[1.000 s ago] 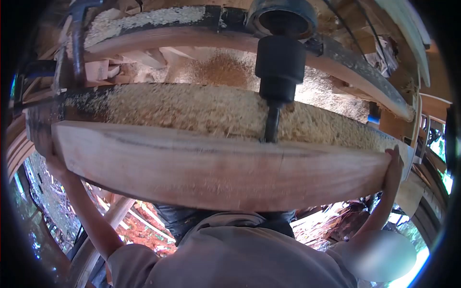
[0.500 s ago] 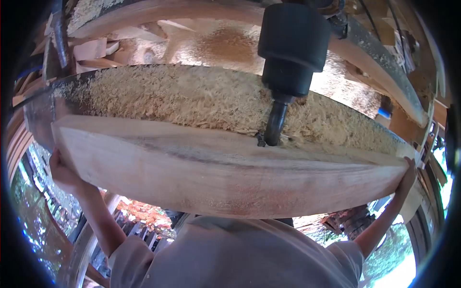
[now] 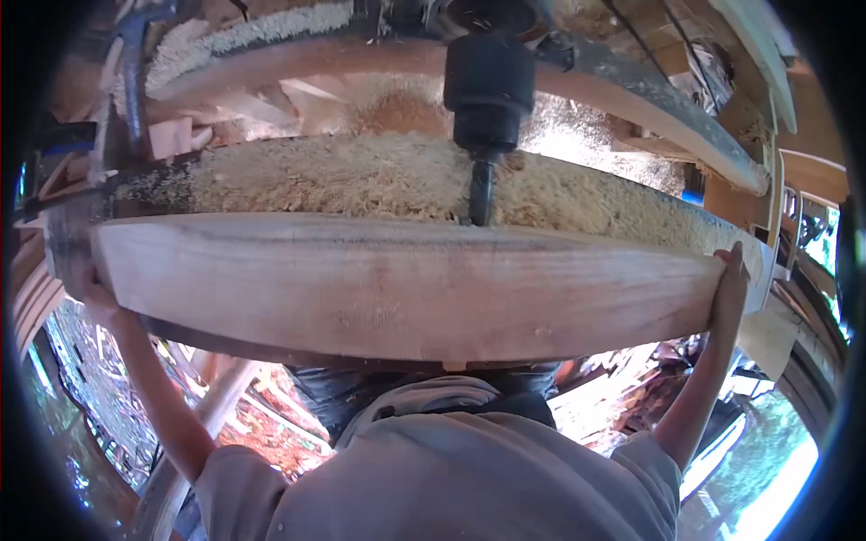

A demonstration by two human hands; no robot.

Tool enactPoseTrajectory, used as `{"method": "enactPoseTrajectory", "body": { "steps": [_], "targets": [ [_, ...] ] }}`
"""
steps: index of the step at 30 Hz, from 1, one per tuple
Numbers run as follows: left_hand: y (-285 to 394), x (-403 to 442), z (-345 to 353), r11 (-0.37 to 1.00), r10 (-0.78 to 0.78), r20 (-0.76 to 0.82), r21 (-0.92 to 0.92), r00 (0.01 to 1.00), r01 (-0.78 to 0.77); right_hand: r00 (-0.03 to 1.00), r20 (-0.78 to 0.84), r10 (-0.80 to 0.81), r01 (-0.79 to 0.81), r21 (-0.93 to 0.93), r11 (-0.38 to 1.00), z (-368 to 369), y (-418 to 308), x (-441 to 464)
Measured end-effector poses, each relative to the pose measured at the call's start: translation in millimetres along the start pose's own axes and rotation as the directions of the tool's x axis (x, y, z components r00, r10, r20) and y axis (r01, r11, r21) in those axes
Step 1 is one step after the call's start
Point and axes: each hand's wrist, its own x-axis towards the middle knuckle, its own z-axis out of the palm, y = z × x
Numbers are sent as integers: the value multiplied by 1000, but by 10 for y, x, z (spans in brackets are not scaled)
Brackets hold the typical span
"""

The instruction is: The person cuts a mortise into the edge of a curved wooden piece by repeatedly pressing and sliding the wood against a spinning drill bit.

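Note:
A long, thick wooden board lies across the view on a work surface covered in pale shavings. At its left end my left hand grips the edge, its fingers partly hidden. Round the right end my right hand is closed, with fingertips at the upper corner. Above the board's middle hangs a black machine chuck. Its metal bit points down at the board's back edge; shavings and blur hide whether the tip touches the wood.
Behind the surface runs a curved wooden beam. A metal clamp stands at the upper left. Heaped sawdust and wood offcuts lie beyond the surface. A wooden pole slants at the lower left.
Since half a second ago, the chuck and bit appear higher and further left, and the view has shifted. Both hands remain at the board's ends.

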Motion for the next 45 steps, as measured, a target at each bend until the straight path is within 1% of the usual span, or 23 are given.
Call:
{"method": "enactPoseTrajectory", "body": {
  "steps": [2, 3, 5, 7, 9, 10, 12, 13, 14, 16, 17, 20, 21, 23, 27, 30, 31, 34, 36, 39, 42, 44, 45],
  "targets": [
    [-271, 108, 116, 855, 337, -8, 422, 941, -303, 997, -1, -72, 72, -19, 997, 11, 31, -26],
    [-579, 278, 273, 753, 308, -2, 612, 952, -242, 993, 7, -116, 116, -45, 992, 29, 32, -8],
    [169, 44, 79, 799, 418, 32, 464, 908, -384, 994, 41, -100, 103, -66, 992, 15, 136, -92],
    [359, -103, 13, 996, 88, -44, -5, 995, -88, 994, 8, -108, 108, -132, 985, -20, 328, -236],
    [570, -204, -16, 911, -141, -20, -394, 990, 122, 970, 94, -223, 239, -242, 940, -103, 668, -426],
    [780, -317, -125, 937, -143, -23, -325, 989, 128, 991, 75, -111, 122, -154, 980, -197, 673, -601],
    [845, -404, -240, 952, -177, 4, -254, 984, 172, 936, 115, -331, 351, -319, 880, -349, 931, -973],
    [762, -424, -210, 946, -202, 29, -254, 979, 203, 991, 125, -55, 71, -133, 989, -444, 884, -1136],
    [706, -426, -158, 940, -225, 60, -250, 973, 233, 970, 225, -86, 92, -18, 996, -505, 1089, -1204],
    [731, -546, -13, 881, -228, -82, -442, 970, 170, 987, 110, 115, -135, 204, 970, -394, 1295, -1478],
    [767, -633, 27, 840, -239, -148, -528, 960, 128, 928, 262, 264, -345, 343, 873, -421, 1320, -1644],
    [888, -631, 46, 777, -288, 1, -583, 958, 235, 868, 316, 384, -487, 382, 785, -296, 1368, -2000],
    [898, -600, 96, 761, -279, 62, -594, 958, 260, 854, 311, 417, -509, 333, 794, -302, 1398, -2054],
    [1319, -617, 179, 927, -285, -229, -313, 931, 206, 842, 348, 411, -525, 359, 772, -413, 1146, -2285],
    [1539, -482, 361, 629, -356, -46, -750, 933, 203, 884, 353, 307, -466, 602, 649, -72, 1283, -2501],
    [1644, -593, 268, 592, -346, -24, -781, 938, 198, 889, 400, 224, -454, 707, 543, -148, 1086, -2592],
    [1662, -627, 250, 576, -349, -17, -792, 937, 200, 898, 370, 238, -436, 670, 602, -154, 1104, -2560],
    [1837, -928, -21, 959, 61, -442, -222, 895, -175, 939, 207, 273, -342, 513, 787, -197, 1092, -2472],
    [2081, -1125, -453, 832, 488, -329, -105, 809, -545, 958, 163, 235, -283, 434, 855, -457, 861, -2384],
    [2610, -1352, -1104, 533, 809, -96, -296, 580, -792, 980, -58, 191, -159, 350, 923, -907, 511, -2181],
    [3024, -1463, -1547, 303, 943, -17, -357, 331, -884, 948, -319, -4, 139, 403, 905, -1281, 546, -1515],
    [3271, -1406, -1728, 243, 961, -5, -460, 276, -854, 868, -444, -224, 384, 313, 869, -1882, 193, -1357],
    [3381, -1379, -1788, 291, 945, 5, -465, 326, -836, 859, -452, -240, 410, 328, 851, -2024, 680, -1410]
  ]
}}
